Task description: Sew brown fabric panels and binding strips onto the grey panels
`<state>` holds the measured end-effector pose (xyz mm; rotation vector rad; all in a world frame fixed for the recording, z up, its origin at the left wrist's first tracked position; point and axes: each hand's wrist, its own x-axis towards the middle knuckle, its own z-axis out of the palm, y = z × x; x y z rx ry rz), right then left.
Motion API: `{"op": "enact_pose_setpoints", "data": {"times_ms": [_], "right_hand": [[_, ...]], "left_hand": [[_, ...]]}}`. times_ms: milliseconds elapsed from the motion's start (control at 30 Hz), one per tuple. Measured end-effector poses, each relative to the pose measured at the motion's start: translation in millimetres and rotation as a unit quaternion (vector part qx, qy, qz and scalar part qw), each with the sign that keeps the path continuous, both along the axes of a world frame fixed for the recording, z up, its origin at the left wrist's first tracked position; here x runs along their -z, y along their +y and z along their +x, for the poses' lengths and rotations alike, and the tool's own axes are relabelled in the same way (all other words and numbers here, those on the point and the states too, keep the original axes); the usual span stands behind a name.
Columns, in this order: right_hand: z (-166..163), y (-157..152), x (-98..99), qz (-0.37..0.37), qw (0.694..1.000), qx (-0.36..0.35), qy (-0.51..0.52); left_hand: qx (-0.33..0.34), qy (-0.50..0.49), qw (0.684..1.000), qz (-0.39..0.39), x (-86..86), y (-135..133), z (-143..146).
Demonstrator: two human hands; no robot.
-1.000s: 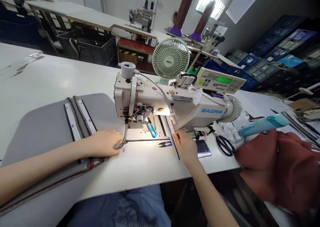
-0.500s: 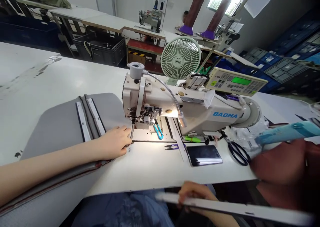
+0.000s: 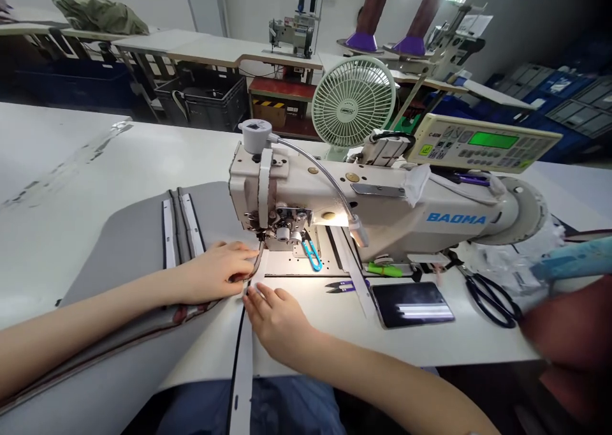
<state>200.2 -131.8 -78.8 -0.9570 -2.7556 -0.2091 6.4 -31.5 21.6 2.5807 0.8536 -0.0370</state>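
Observation:
My left hand (image 3: 217, 270) lies on the grey panel (image 3: 127, 256) just left of the needle of the white sewing machine (image 3: 363, 208), fingers curled and pressing the panel's edge. My right hand (image 3: 277, 317) rests on the table in front of the needle, fingers pinching the top end of a long white strip with a dark edge (image 3: 243, 365). The strip runs from the presser foot down over the table edge toward my lap. Two more white strips (image 3: 176, 231) lie on the grey panel behind my left hand.
Small thread snips (image 3: 345, 286), a dark phone (image 3: 412, 305) and black scissors (image 3: 492, 298) lie right of my hands. A green fan (image 3: 352, 101) and a control panel (image 3: 482, 143) stand behind the machine. Reddish fabric (image 3: 571, 352) lies at the right edge.
My right hand left the strip beside the machine, dropped below the table edge with a white strip, then brought it up to the needle. The left hand stayed on the panel.

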Motion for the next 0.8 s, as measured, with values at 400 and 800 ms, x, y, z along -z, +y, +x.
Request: {"op": "enact_pose_setpoints", "data": {"times_ms": [400, 800], "right_hand": [[-2, 16, -1.5, 0.007, 0.999, -0.033, 0.033], [-7, 14, -8.4, 0.016, 0.999, -0.004, 0.046]], "left_hand": [[-0.013, 0.059, 0.998, -0.036, 0.4, 0, 3], [-0.005, 0.093, 0.996, 0.009, 8.3, -8, 7]]}}
